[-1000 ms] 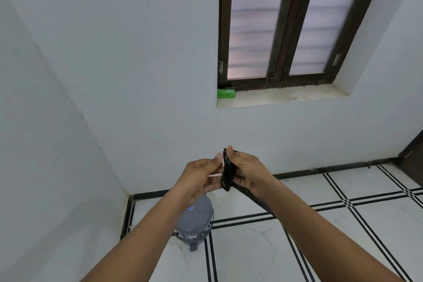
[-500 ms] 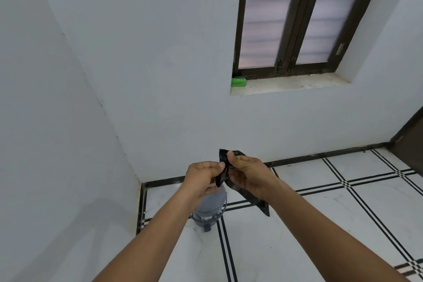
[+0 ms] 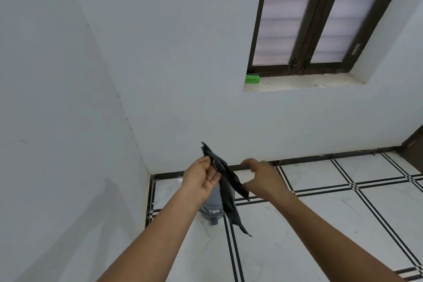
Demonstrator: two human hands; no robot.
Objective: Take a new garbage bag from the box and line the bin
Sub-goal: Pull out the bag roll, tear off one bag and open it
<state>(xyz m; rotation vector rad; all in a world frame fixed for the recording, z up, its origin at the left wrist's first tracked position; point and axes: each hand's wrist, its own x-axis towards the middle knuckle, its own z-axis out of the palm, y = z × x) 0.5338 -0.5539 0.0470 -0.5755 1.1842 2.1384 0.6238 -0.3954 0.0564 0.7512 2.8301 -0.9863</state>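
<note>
The left hand (image 3: 202,181) pinches the black bag (image 3: 225,184) near its top end, thumb on the near face and fingers behind, so its grip is pressed shut on the plastic. The bag is partly unfolded: a narrow pleated strip runs from a crumpled tip above the left thumb down and to the right, and a longer tail hangs below, ending in a ragged point over the floor (image 3: 309,231).

The right hand (image 3: 263,177) is just beside the bag, to its right, fingers curled loosely and spread apart from the thumb. It is motion-blurred, and whether its fingertips touch the strip's lower edge cannot be told.

Behind the bag and below the left wrist stands the grey bin (image 3: 214,207), on the floor near the room's corner; most of its top is hidden by the hand and the hanging plastic (only the lower body and a small foot pedal at its base show). The bag hangs in the air in front of the bin, not in it.

The green box (image 3: 252,78) lies on the sill (image 3: 304,82), at its left end against the window (image 3: 320,18) frame, well apart from both hands. The floor is white tile with black double lines, edged by a dark skirting strip.
</note>
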